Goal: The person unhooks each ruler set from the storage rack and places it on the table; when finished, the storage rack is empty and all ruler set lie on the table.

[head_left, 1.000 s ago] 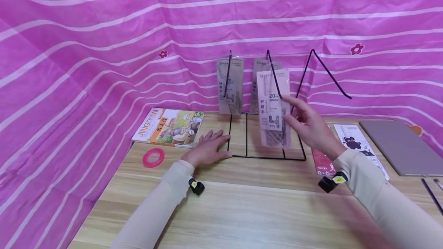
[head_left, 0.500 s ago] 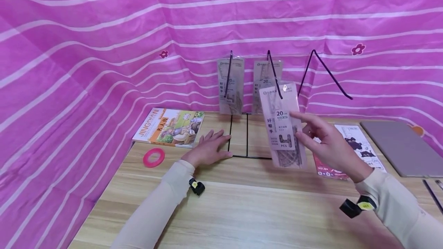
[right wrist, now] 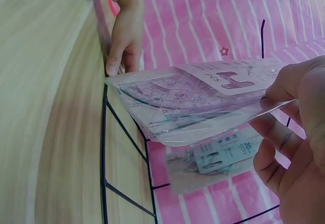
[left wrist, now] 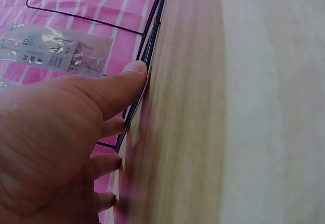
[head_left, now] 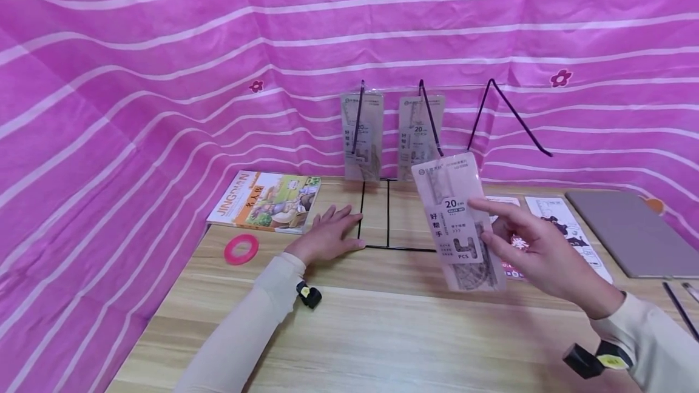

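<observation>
My right hand (head_left: 546, 256) pinches a clear-packaged ruler set (head_left: 455, 223) by its right edge, between thumb and fingers. The packet tilts slightly, its top edge just below the tip of the middle hook of a black wire rack (head_left: 388, 217). In the right wrist view, a protractor shows inside the ruler set (right wrist: 177, 99). Two similar ruler sets hang on the rack, one on the left hook (head_left: 372, 138) and one on the middle hook (head_left: 405, 138). My left hand (head_left: 327, 235) rests with spread fingers at the rack's front left corner, its thumb touching the base wire.
Left of the rack lie a magazine (head_left: 267, 202) and a pink ring (head_left: 241, 249). To the right are a card with black cats (head_left: 570, 232), a grey notebook (head_left: 628, 232) and a dark pencil-like stick (head_left: 679, 308). A pink striped cloth (head_left: 164, 77) surrounds the table behind.
My right hand has drawn the ruler set off the middle hook, toward me, down and to the right, tilting it. The left hand stays in place.
</observation>
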Demonstrator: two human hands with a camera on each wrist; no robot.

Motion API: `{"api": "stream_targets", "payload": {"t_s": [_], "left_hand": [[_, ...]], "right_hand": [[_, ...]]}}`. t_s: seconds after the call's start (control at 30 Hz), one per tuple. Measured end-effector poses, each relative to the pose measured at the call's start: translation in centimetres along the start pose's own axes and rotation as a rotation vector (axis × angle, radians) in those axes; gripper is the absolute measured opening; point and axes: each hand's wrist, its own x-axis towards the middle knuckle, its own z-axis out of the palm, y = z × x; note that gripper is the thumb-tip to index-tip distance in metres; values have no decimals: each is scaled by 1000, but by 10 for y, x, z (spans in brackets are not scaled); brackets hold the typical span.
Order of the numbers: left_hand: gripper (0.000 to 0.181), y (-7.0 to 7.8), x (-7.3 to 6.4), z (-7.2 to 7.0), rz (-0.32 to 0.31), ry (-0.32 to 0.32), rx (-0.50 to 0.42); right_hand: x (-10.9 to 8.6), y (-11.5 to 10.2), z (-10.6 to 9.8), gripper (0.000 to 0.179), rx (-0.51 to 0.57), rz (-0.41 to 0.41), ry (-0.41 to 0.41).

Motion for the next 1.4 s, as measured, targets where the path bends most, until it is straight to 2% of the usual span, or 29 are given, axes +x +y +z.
{"api": "stream_targets", "payload": {"t_s": [0.27,0.53,0.73,1.0,1.2,1.4], "left_hand": [[76,-1,3,7,7,-10,2],[76,-4,1,4,15,-10,-4],[76,-11,-3,0,0,-5,8],[77,-4,2,-1,16,-18,7],[77,-1,3,-6,23,-12,7],[76,-3,4,-3,18,-19,-2]], "right_hand": [[-15,-7,-7,74,26,-32,5],[-40,-7,-22,72,11,51,12],[-60,3,-28,70,104,107,-64],[-93,12,-32,70,149,175,-159],[-114,24,-24,66,211,262,-219],[-123,30,-12,60,228,320,-247]]}}
